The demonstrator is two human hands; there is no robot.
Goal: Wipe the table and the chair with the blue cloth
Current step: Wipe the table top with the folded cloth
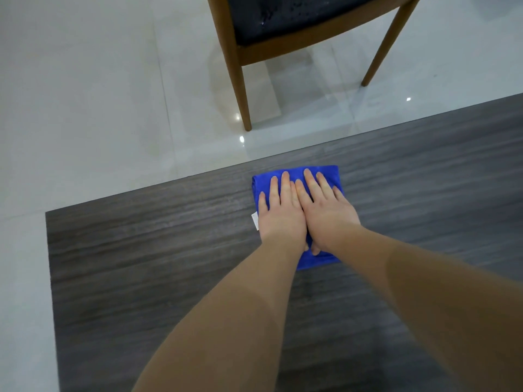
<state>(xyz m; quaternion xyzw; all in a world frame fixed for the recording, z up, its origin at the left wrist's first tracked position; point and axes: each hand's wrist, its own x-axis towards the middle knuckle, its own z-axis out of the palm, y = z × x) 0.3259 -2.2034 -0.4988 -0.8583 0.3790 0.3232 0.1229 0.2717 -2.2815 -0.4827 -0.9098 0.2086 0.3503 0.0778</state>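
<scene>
Two bare forearms reach forward over the dark wood-grain surface (141,264). Left hand (278,213) and right hand (325,210) lie side by side, touching, fingers (285,185) straight and flat, pressing down on the folded blue cloth (319,260), which sits near the far edge. A white tag (255,220) shows at the cloth's left side. Beyond, on the pale tiled floor (99,94), stands the wooden chair (240,89); its dark seat seems speckled, perhaps with droplets.

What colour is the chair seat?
Black or very dark seat in a brown wooden frame, seen in the head view.
</scene>
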